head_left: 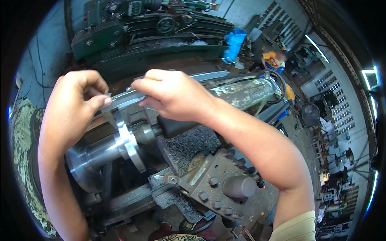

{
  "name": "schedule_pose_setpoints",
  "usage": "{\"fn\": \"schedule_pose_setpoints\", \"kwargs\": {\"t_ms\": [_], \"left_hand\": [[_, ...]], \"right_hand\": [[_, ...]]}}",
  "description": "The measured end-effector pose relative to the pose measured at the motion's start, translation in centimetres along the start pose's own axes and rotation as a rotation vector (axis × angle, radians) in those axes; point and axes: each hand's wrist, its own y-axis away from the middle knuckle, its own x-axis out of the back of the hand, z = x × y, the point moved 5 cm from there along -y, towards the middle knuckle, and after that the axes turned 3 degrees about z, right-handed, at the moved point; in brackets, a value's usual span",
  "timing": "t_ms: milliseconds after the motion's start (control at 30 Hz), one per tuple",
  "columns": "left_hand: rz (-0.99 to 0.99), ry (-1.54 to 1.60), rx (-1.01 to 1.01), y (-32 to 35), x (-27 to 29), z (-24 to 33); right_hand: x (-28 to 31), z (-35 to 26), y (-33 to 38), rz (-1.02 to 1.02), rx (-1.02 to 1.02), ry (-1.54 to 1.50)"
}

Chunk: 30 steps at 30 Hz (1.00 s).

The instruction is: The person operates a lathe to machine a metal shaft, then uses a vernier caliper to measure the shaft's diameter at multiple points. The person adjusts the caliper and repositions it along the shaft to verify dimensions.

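Observation:
My left hand (70, 110) is raised on the far side of the lathe, thumb and forefinger pinched together. A small pale bit shows at those fingertips, too small to name. Just to the right, my right hand (175, 94) has its fingers curled closed, with a small dark piece at the fingertips that I cannot make out. Both hands are by a grey metal rail (126, 100) along the lathe's back. Below them, a shiny flanged metal workpiece (128, 146) sits between the blurred chuck end (82, 164) and the tailstock centre (146, 133).
Nearest me, a tool post (209, 186) with square-headed bolts carries a cutting tool (163, 178) pointing toward the workpiece. Metal chips (189, 146) cover the carriage. Behind stands a green lathe (148, 44) beside a blue plastic bag (234, 44). Another person (274, 60) is at the far right.

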Motion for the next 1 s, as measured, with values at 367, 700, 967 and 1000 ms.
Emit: {"fn": "schedule_pose_setpoints", "kwargs": {"t_ms": [367, 700, 967, 1000], "left_hand": [[-0.153, -0.240, 0.124, 0.4, -0.5, 0.1], [-0.183, -0.247, 0.087, 0.4, -0.4, -0.7], [-0.184, -0.194, 0.117, 0.3, -0.3, -0.7], [-0.192, -0.196, 0.113, 0.3, -0.3, -0.6]], "right_hand": [[0.0, -0.1, -0.2, -0.027, -0.026, 0.031], [-0.1, 0.0, -0.1, -0.012, -0.015, 0.044], [0.4, -0.1, -0.2, -0.005, -0.023, 0.026], [0.4, -0.1, -0.2, -0.006, -0.019, 0.028]]}}
